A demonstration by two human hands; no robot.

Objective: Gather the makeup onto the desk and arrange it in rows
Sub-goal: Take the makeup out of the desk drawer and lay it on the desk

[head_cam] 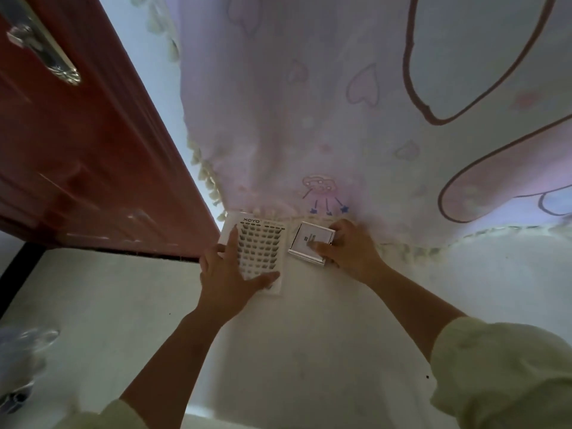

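Mid-frame on the desk [309,335], the left hand [229,274] presses flat on the lash tray [261,243], its length running up-frame; just right, the right hand [349,252] pinches the small white box [306,241].

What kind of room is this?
Probably a bedroom at home: a pastel cartoon cloth with hearts, a red door with a metal handle, and a white desk holding a false-lash tray and a small white box.
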